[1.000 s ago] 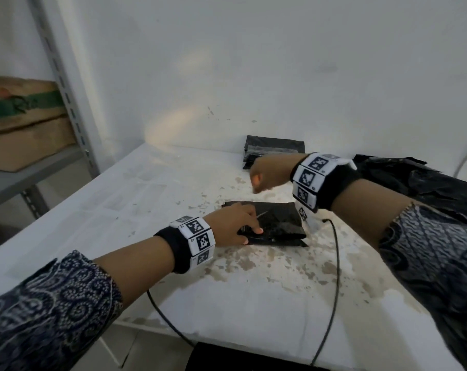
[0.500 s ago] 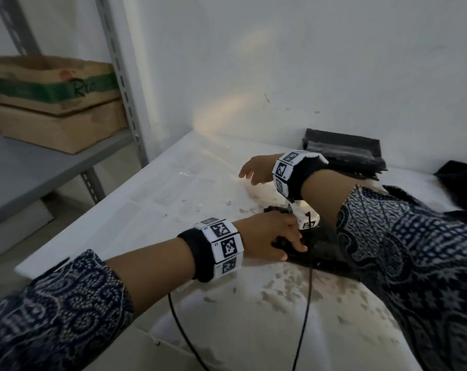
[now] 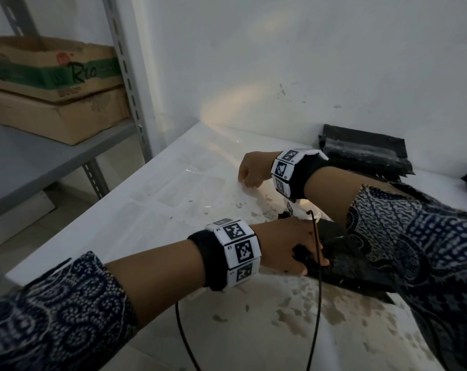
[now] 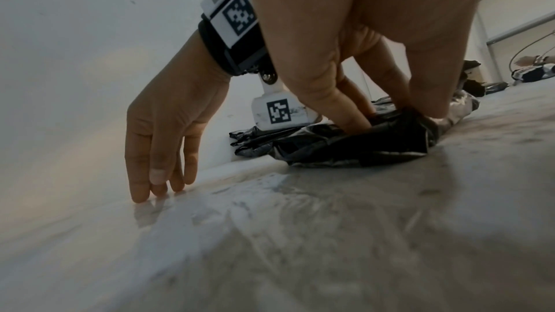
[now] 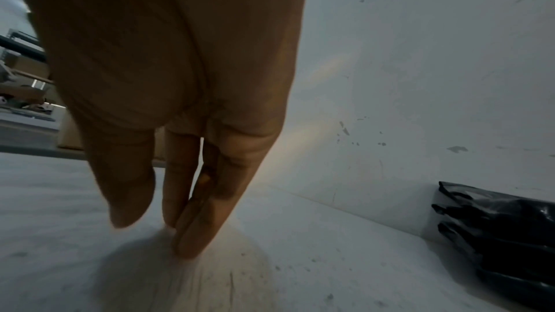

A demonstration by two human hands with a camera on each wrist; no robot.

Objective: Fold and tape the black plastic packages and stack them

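Our left grip point(image 3: 288, 250) pressed down on the black plastic package point(image 4: 360, 144), fingers point(image 4: 345, 113) curled into its crumpled film, pinning it flat to the white surface point(image 3: 173, 199) near the front edge. We saw cardboard boxes point(image 3: 55, 89) on the grey shelf point(image 3: 39, 167) at far left. Further right, our right grip point(image 3: 251, 170) hung with relaxed, straight fingers point(image 4: 156, 174) holding nothing, tips touching the bare surface. Behind it, against the wall, lay the stack of folded black packages point(image 3: 360, 153).
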